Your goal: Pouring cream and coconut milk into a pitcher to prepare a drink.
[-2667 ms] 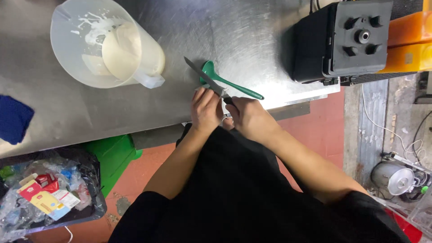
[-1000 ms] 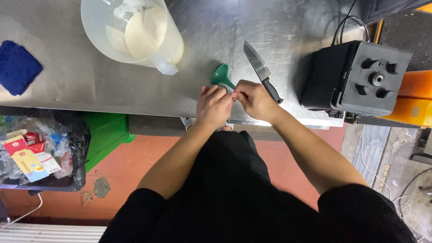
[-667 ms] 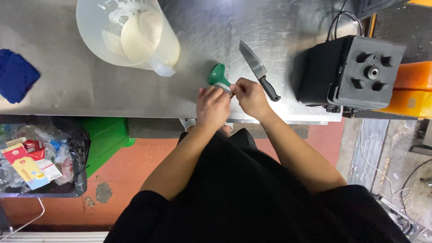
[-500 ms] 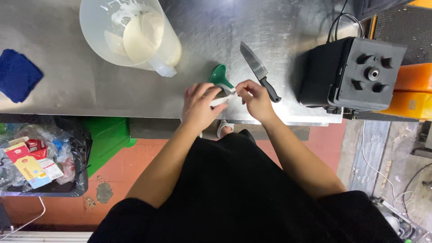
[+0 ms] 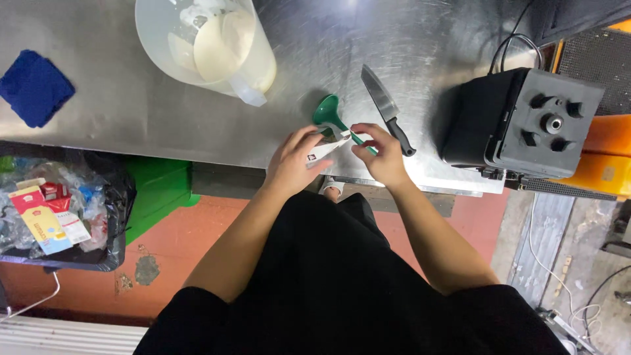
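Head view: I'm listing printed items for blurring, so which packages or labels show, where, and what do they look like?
Small sachet: held between the left hand and right hand at the steel counter's edge; white, flat, small dark mark.
Cartons: in the black bin at left, below the counter; flat boxes, yellow, red and white.
No screens or signs show.

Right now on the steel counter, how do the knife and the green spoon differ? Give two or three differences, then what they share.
The knife has a bare steel blade and black handle; the green spoon is one green colour all over. The knife lies free, untouched, beside the right hand; the green spoon's handle runs under both hands' fingers. The knife is flat and pointed; the green spoon ends in a round bowl. Both rest on the counter.
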